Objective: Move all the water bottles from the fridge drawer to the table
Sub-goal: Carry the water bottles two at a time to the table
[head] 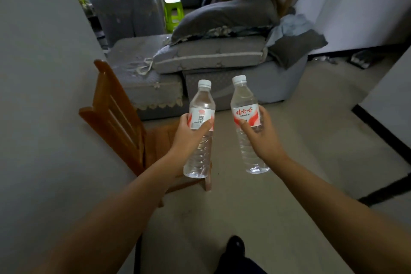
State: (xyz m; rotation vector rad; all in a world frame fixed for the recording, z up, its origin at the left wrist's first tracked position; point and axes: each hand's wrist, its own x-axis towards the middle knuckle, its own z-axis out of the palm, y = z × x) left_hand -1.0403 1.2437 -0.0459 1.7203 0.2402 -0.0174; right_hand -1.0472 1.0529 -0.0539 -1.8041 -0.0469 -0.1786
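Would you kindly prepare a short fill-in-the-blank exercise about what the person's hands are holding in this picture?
1. The left hand grips a water bottle whose cap is coloured ____.
2. The right hand holds a second bottle, so the bottles being carried number ____.
3. Low on the left, behind the left-hand bottle, stands a wooden ____.
4. The plastic stool far back in the room is coloured ____.

Missing words: white; two; chair; green
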